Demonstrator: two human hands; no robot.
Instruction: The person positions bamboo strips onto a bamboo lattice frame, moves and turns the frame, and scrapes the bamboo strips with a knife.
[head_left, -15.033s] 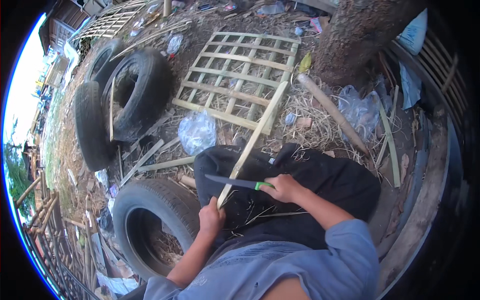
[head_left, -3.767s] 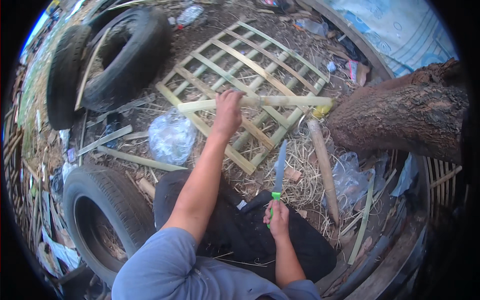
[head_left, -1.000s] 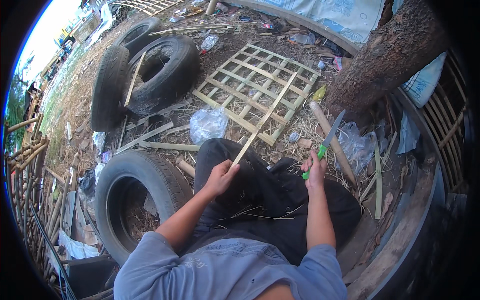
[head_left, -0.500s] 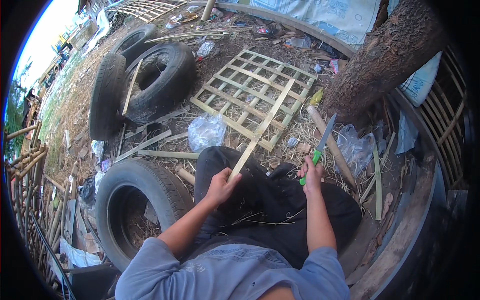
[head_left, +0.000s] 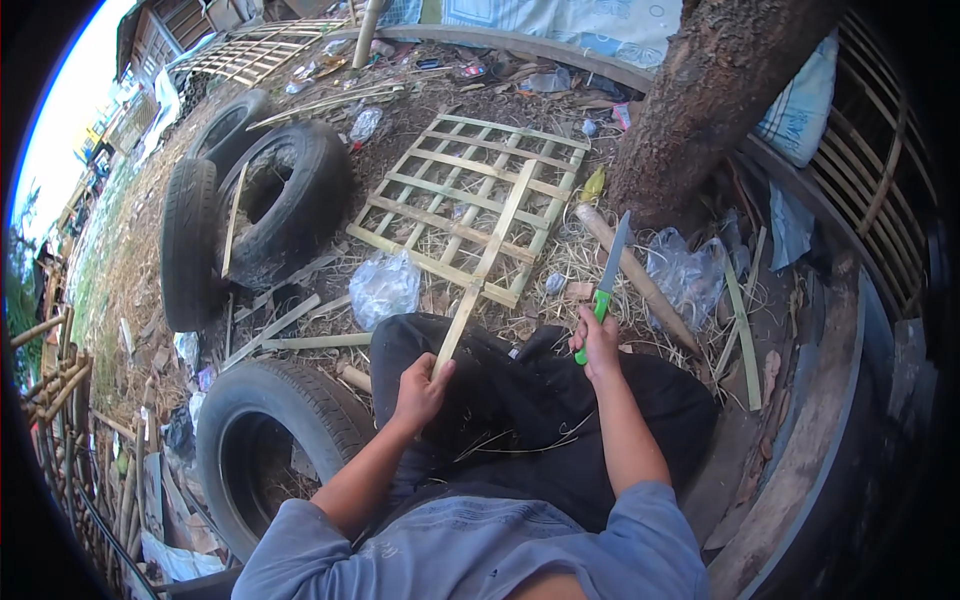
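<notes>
In the head view, the left hand is holding the near end of a bamboo strip, with fingers clamped on it. The strip is extending forward over a bamboo lattice lying on the ground. The right hand is holding a knife, fingers wrapped around its green handle; the blade is pointing forward.

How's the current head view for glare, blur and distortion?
Head view: sky blown white at left, blue fringe along the rim; wooden beam bows at right; corners black; left hand, right hand and knife show no obvious motion smear.
</notes>
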